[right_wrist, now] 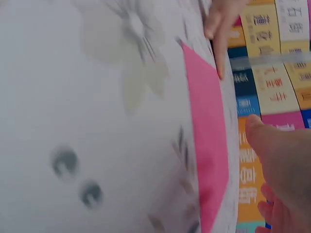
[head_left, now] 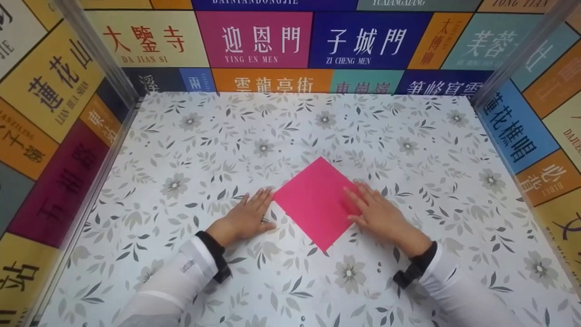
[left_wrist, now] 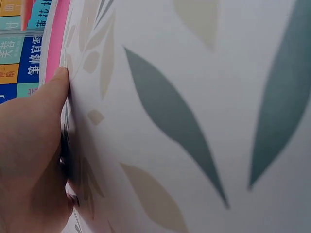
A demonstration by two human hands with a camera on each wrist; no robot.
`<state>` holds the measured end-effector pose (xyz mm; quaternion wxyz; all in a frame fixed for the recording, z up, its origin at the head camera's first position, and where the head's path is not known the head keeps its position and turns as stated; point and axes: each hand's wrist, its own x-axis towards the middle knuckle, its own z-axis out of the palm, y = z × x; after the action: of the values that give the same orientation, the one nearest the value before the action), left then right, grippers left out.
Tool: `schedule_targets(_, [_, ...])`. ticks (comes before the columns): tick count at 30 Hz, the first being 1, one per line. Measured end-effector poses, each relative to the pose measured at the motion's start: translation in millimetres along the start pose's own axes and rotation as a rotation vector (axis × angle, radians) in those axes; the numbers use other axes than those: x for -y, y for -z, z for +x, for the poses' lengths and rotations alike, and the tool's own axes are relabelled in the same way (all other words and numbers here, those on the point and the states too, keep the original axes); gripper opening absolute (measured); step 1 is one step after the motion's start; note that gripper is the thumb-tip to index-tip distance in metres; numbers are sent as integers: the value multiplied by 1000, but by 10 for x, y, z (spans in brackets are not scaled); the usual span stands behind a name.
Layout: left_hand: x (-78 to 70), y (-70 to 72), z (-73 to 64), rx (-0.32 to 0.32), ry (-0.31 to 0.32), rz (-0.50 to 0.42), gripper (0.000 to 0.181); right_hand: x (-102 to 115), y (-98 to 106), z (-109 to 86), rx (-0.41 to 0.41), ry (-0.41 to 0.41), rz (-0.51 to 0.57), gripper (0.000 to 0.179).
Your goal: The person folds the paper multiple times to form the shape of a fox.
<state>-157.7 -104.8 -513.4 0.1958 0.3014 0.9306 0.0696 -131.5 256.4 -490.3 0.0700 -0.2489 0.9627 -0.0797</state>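
Observation:
A square sheet of bright pink paper (head_left: 315,202) lies flat on the floral tabletop, turned so that one corner points toward the person. My left hand (head_left: 247,217) rests on the tabletop with fingers extended, fingertips right at the paper's left corner and thumb apart from them. Over the paper's right corner, my right hand (head_left: 382,217) has its fingers spread and fairly straight, overlapping that corner in the head view. The right wrist view shows the paper (right_wrist: 208,131) as a slanted strip, with the right thumb (right_wrist: 262,133) beside it. Neither hand grips anything.
The white tabletop (head_left: 181,150) carries a printed grey flower and leaf pattern. Upright panels with colourful lettered blocks (head_left: 254,41) stand at the back and both sides. Each wrist wears a black band (head_left: 212,254) over a white sleeve (head_left: 172,281).

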Motion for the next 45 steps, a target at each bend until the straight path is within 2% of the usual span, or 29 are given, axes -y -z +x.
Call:
schedule_targets(3, [10, -2, -2, 2, 0, -3, 85, -383, 132, 35, -5, 12, 69, 71])
schedule_targets(7, [28, -6, -1, -1, -6, -7, 85, -808, 175, 44, -14, 69, 139, 66])
schedule_targets(12, [46, -22, -3, -12, -14, -5, 85, -1045, 124, 62, 13, 125, 196, 60])
schedule_targets(19, [52, -66, 13, -36, -22, -9, 85, -1046, 38, 124, 96, 147, 219, 63])
schedule_targets(31, [22, -37, 23, -14, -1, 14, 85, -1017, -58, 191, 161, 197, 188, 58])
schedule_targets(41, [44, -82, 26, -53, -7, 12, 85, -1019, -73, 206, 152, 186, 239, 55])
schedule_targets(45, [58, -105, 16, -53, -12, -10, 84, -1001, -104, 208, 123, 192, 244, 54])
